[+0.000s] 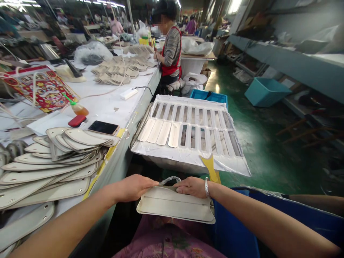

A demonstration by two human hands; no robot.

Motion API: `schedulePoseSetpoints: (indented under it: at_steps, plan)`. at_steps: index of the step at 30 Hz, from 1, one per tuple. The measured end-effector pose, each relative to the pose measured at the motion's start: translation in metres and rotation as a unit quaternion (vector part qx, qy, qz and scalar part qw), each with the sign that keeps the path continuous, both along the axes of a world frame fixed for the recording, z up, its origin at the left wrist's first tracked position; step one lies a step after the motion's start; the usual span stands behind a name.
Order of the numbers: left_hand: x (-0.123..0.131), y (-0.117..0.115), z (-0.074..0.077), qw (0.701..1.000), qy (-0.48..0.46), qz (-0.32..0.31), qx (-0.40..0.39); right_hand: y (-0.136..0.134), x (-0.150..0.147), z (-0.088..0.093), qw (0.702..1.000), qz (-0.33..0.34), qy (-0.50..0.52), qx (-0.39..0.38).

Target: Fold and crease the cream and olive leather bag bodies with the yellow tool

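Fingers of your left hand and right hand grip at least one cream piece; four strips lie on the rack, the pile apparently remains.

Left hand: holds the pale panel at upper edge.
Right hand: holds the same edge, farther right.
White rack: carries four pale strips.
Counter: carries a pile of panels, and a phone beside.

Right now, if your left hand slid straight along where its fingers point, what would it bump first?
Probably the right hand, facing it across the held rounded cream panel; a clear loop curves near that line, but its depth is unclear.
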State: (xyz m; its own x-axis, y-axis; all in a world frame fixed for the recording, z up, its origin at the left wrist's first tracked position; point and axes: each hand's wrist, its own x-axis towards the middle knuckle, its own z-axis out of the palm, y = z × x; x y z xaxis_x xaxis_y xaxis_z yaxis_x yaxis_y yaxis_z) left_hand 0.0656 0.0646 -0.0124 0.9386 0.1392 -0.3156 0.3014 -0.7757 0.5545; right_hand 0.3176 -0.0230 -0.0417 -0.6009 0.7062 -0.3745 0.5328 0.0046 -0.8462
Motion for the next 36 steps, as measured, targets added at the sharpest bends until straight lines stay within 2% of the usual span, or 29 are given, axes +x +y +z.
schedulePoseSetpoints:
  at_steps: [5, 14, 20, 24, 28, 32, 36]
  plan:
    - [-0.018, 0.003, -0.004, 1.000, -0.003, 0.027, 0.006, 0.004, -0.012, 0.004, 1.000, 0.005, -0.011, -0.013]
    - [-0.021, -0.009, -0.024, 0.991, 0.012, 0.005, 0.131, 0.018, -0.041, -0.006, 0.999, 0.012, -0.026, 0.033]
    - [-0.029, -0.017, -0.024, 0.980, -0.003, -0.013, 0.201, 0.032, -0.067, -0.010, 0.993, 0.023, -0.105, 0.043]
    - [-0.036, -0.014, -0.024, 0.983, -0.051, 0.012, 0.176, 0.041, -0.078, -0.011, 0.995, 0.040, -0.081, 0.032]
    - [-0.037, -0.010, -0.021, 0.983, -0.130, 0.065, 0.111, 0.045, -0.072, -0.011, 0.998, 0.054, -0.013, 0.028]
    - [-0.028, -0.011, -0.013, 0.984, -0.095, 0.023, 0.147, 0.038, -0.050, -0.010, 0.998, 0.044, -0.010, 0.041]
    - [-0.021, -0.016, -0.009, 0.980, -0.055, -0.010, 0.189, 0.017, -0.012, -0.009, 0.999, 0.022, -0.026, 0.041]
